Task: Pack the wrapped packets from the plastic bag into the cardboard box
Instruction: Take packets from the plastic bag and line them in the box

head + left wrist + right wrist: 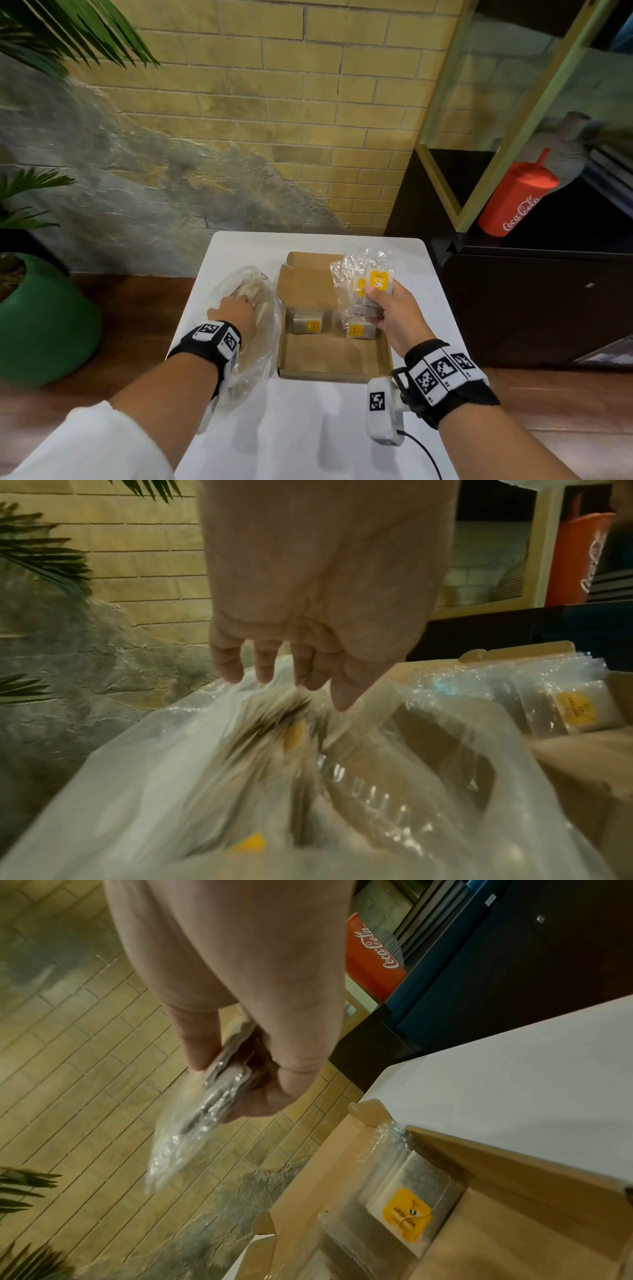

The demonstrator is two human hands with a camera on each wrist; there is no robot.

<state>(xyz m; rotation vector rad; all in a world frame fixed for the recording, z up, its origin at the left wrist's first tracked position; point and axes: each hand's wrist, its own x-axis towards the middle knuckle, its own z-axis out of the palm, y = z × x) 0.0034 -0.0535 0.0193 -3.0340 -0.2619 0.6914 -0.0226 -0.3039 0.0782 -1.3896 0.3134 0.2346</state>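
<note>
**Set the held packets down flat beside the ones already boxed**

The right hand (pixel 394 313) grips a fanned bunch of clear-wrapped, yellow-labelled packets (pixel 368 284) above the open brown cardboard box (pixel 329 356) — better squared up, then lowered beside the packets already inside. The left hand (pixel 236 310) reaches into the translucent plastic bag (pixel 255 346), fingers (pixel 227 666) loosely curled — whether they hold anything, I cannot tell.

Beyond your white table (pixel 239 250) stands a yellow brick wall (pixel 274 68) with a grey patch of bare plaster. To your left sits a green pot (pixel 41 318) under palm fronds (pixel 78 31). To your right a red cup (pixel 513 202) (Coca-Cola lettering, a straw on top) leans in a dark cabinet (pixel 531 301).
</note>
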